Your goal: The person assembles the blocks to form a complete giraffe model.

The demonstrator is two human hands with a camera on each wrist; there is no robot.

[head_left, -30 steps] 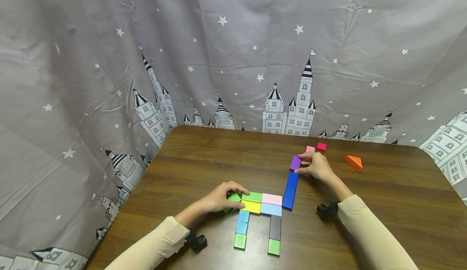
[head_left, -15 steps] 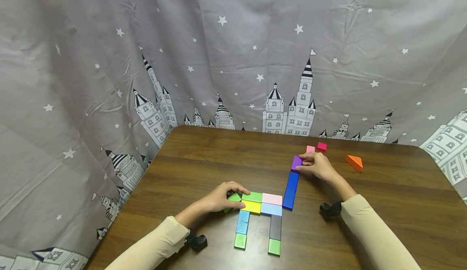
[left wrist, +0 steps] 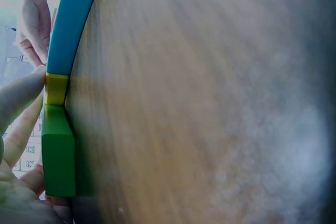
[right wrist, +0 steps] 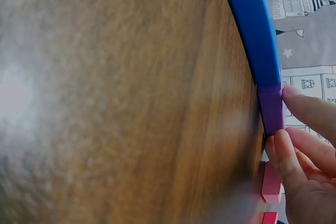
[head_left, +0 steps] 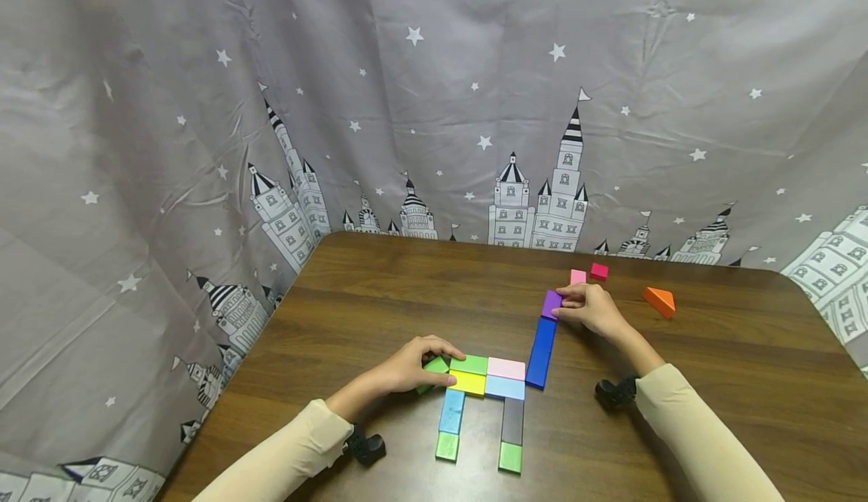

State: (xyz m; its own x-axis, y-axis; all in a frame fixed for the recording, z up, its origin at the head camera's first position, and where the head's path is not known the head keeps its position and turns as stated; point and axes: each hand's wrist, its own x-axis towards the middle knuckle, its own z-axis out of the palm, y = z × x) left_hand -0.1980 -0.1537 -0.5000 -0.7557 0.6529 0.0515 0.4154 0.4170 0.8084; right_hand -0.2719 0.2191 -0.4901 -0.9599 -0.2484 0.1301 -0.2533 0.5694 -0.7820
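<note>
My right hand [head_left: 591, 310] pinches a small purple block [head_left: 551, 304] at the top end of a long dark blue block [head_left: 541, 353]; the right wrist view shows the purple block [right wrist: 271, 109] flush against the blue one. Over a tilted green block [head_left: 436, 367], my left hand [head_left: 414, 366] spreads its fingers, the index fingertip on a flat green block [head_left: 469, 364] and the thumb tip on a yellow block [head_left: 468, 383]. Pink [head_left: 506, 368] and light blue [head_left: 505, 387] blocks adjoin these. Below run two legs: a blue block [head_left: 451, 410] and a grey block [head_left: 512, 420], each ending in green.
A pink block [head_left: 578, 277] and a red block [head_left: 600, 270] lie beyond the right hand. An orange triangular block [head_left: 661, 301] lies farther right on the wooden table [head_left: 380, 291]. A grey curtain [head_left: 420, 95] with castles hangs behind the table's far edge.
The purple block has shifted slightly right with my right hand, more in line with the dark blue block. The left hand has stayed in place.
</note>
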